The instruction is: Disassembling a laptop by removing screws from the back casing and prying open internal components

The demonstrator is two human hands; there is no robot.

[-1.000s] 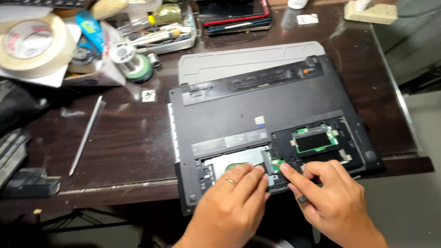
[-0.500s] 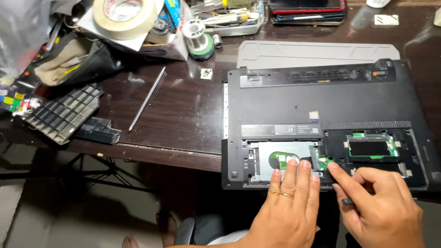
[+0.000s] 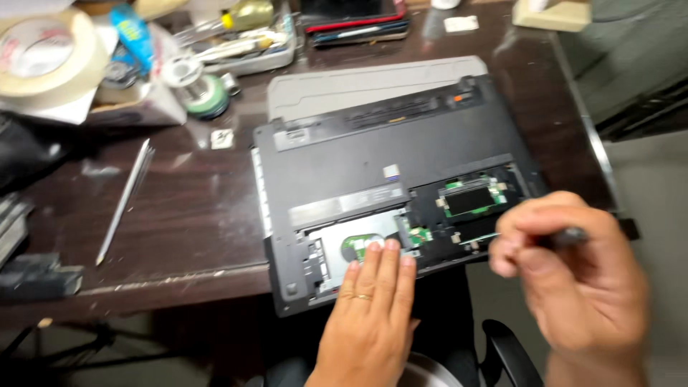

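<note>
A dark wooden counter (image 3: 179,215) fills most of the view, cluttered along its far edge. On it, right of the middle, lies an upturned dark laptop (image 3: 380,165) with its bottom hatch off, its near edge overhanging the counter's front. The open bay (image 3: 358,247) shows a silver drive tray on the left and green circuit boards (image 3: 469,201) on the right.

The left hand (image 3: 369,315) lies flat with fingers straight and together, fingertips pressing on the drive tray at the laptop's near edge; it grips nothing, and a ring sits on one finger. The right hand (image 3: 573,279) is raised near the camera at the right, blurred, fingers curled around a thin dark tool (image 3: 566,235); it hides the laptop's near right corner.

Far left stands a big roll of tape (image 3: 46,57) on a box, with a green solder spool (image 3: 204,93) beside it and a tray of tools (image 3: 251,43) behind. A slim metal rod (image 3: 125,201) lies left of the laptop, well apart from both hands.
</note>
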